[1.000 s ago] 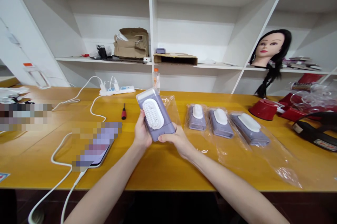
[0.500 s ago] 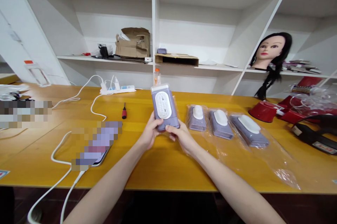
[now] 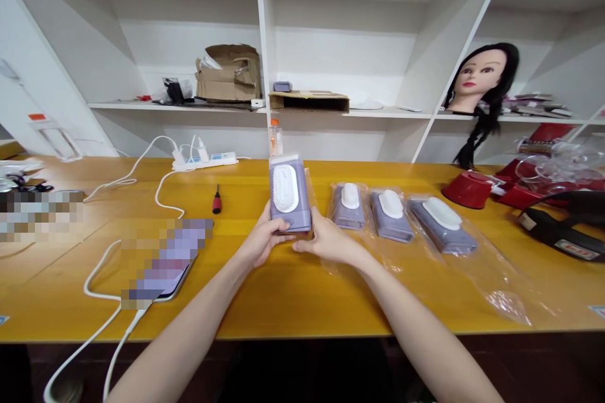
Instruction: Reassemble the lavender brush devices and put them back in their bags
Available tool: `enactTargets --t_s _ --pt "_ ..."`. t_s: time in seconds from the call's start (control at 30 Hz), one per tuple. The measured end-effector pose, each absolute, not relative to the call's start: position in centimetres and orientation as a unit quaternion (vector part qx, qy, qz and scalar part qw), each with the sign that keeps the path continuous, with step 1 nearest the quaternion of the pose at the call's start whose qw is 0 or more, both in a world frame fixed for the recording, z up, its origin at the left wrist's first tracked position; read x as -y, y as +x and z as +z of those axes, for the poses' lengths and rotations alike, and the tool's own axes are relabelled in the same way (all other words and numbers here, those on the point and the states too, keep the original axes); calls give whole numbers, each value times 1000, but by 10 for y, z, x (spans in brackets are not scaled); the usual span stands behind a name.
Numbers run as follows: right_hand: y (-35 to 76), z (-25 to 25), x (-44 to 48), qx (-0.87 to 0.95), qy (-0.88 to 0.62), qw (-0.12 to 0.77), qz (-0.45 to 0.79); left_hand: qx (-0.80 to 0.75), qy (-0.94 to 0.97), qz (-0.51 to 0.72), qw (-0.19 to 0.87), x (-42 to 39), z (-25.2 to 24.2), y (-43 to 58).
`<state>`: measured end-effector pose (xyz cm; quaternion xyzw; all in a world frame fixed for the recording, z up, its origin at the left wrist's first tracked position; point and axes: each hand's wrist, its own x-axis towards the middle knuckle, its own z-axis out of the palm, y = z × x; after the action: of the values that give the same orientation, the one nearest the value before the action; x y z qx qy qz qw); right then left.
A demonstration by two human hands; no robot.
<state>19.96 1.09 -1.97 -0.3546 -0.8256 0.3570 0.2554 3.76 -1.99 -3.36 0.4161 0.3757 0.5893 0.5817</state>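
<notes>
A purple box-shaped device [image 3: 305, 192] with a white oval bristled pad on its face is held up, slightly tilted, over the table. My left hand [image 3: 265, 236] grips its lower left, thumb on the front near the bottom edge. At its lower right corner is my right hand [image 3: 326, 239], fingers going behind the side and thumb below the bottom edge. Clear plastic film shows along the device's right side. Three similar purple devices, the nearest one [image 3: 347, 214], a middle one [image 3: 392, 223] and a far one [image 3: 444, 236], lie to the right in clear plastic.
Left of my hands lie a red-and-black screwdriver [image 3: 216, 201] and a phone [image 3: 177, 277] on a white cable. A power strip [image 3: 208, 162] sits at the back. Red parts [image 3: 466, 190] and a black strap-like item [image 3: 562, 229] are at right, below a mannequin head [image 3: 477, 78].
My right thumb has come off the device's front and dropped below its bottom edge. The device has turned slightly more upright in my left hand. The camera view has shifted a little.
</notes>
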Motion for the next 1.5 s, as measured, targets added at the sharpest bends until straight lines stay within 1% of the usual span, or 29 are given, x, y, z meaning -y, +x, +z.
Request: enactTargets --t_s 0.07,0.17,0.3,0.43,0.77,0.9,1.07,1.13,1.3,1.5 --pt "202 -13 -10 790 -313 253 462 -368 413 608 570 20 -35 40" --pt "204 -5 -7 713 -294 220 597 -358 417 609 572 21 -36 43" --pt "202 -5 -2 671 -302 202 647 -361 437 616 547 20 -40 45" --pt "197 -7 0 652 -326 206 653 -361 460 629 512 17 -46 47" --pt "193 -7 6 652 -349 213 639 -361 457 645 496 17 -51 51" --pt "194 -7 5 662 -355 207 627 -367 439 641 512 18 -50 51" --pt "202 -6 -1 709 -335 196 589 -347 446 583 584 21 -45 44" --pt "205 -7 -4 736 -321 204 560 -329 459 570 597 20 -45 41" --pt "211 -9 -11 796 -277 239 482 -317 479 593 564 17 -45 40" --pt "212 -11 -13 802 -252 226 493 -323 472 611 548 17 -43 42"
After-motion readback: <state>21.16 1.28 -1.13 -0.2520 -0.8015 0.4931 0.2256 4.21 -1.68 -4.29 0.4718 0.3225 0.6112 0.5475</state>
